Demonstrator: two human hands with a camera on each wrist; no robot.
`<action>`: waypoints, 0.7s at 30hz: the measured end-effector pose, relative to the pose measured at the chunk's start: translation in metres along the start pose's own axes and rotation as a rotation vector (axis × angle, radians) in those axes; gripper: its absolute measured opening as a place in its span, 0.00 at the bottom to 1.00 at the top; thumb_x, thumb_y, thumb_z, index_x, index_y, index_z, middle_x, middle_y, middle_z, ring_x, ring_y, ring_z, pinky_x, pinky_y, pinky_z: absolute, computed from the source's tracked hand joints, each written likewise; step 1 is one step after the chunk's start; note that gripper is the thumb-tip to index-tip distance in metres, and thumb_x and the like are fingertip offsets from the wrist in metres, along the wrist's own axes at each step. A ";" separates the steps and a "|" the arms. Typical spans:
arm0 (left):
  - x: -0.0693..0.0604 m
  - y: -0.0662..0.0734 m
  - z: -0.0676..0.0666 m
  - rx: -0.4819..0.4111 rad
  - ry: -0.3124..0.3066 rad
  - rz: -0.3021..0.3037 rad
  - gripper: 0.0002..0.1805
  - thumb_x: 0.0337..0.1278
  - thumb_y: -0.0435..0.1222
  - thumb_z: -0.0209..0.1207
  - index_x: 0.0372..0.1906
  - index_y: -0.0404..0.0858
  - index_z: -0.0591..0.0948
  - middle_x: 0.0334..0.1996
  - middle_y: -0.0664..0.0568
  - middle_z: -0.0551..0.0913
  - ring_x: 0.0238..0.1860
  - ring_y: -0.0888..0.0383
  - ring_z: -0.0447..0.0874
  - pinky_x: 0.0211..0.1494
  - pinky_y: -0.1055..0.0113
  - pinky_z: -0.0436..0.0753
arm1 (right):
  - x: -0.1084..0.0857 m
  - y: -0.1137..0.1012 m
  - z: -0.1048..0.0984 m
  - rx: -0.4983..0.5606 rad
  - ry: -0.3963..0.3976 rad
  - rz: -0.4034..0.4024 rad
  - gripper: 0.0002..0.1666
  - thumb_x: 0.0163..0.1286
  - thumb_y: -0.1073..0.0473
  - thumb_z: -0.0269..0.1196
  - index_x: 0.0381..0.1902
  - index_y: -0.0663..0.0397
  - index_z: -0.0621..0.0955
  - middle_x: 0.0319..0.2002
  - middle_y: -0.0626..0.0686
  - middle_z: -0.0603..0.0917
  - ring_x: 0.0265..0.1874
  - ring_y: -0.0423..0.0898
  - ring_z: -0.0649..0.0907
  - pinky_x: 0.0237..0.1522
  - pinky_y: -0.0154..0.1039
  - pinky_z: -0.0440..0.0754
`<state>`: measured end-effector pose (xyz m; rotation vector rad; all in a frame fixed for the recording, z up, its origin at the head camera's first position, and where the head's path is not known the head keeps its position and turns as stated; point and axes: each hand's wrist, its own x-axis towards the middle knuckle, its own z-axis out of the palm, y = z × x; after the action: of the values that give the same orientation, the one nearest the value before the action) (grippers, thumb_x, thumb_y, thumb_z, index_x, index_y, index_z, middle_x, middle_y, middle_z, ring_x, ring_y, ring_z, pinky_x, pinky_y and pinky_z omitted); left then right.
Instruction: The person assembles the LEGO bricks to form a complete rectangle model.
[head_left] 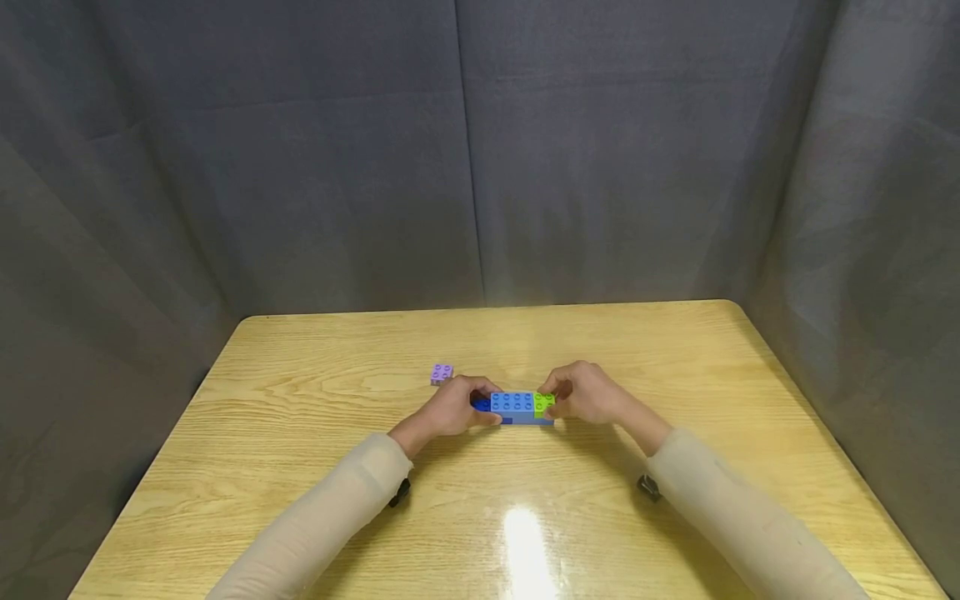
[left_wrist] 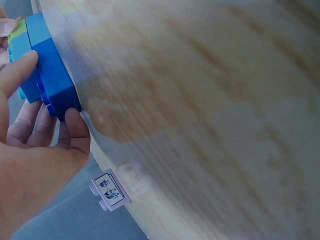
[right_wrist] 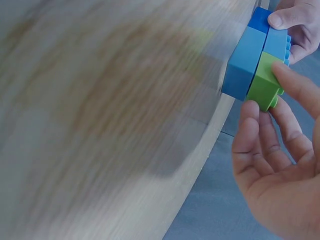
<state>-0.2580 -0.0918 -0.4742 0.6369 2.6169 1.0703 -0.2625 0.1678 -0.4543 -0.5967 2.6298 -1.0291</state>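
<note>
Two layers of toy building bricks stand on the table between both hands. On top lie a light blue brick [head_left: 512, 402] and, at its right end, a small lime green brick [head_left: 539, 407]. Below them are a dark blue brick [left_wrist: 57, 75] on the left and another light blue brick [right_wrist: 244, 62] on the right. My left hand [head_left: 452, 408] grips the left end, thumb on the near side and fingers curled around the far side. With thumb and fingers, my right hand [head_left: 591, 395] pinches the green brick, which sits flush against the light blue one.
A small purple brick [head_left: 442, 373] with a printed picture on its side stands behind the left hand. The wooden table [head_left: 300, 400] has rounded far corners. Grey curtains [head_left: 337, 167] hang behind it and at both sides.
</note>
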 end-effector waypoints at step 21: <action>0.000 0.000 0.001 0.002 0.002 -0.003 0.19 0.55 0.38 0.72 0.52 0.40 0.84 0.44 0.50 0.86 0.42 0.60 0.81 0.51 0.63 0.82 | -0.003 0.005 0.004 0.068 -0.009 0.024 0.21 0.57 0.60 0.75 0.49 0.53 0.85 0.43 0.51 0.88 0.40 0.45 0.85 0.40 0.38 0.84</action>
<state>-0.2579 -0.0908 -0.4753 0.6326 2.6196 1.0685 -0.2593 0.1704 -0.4598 -0.5520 2.5760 -1.1016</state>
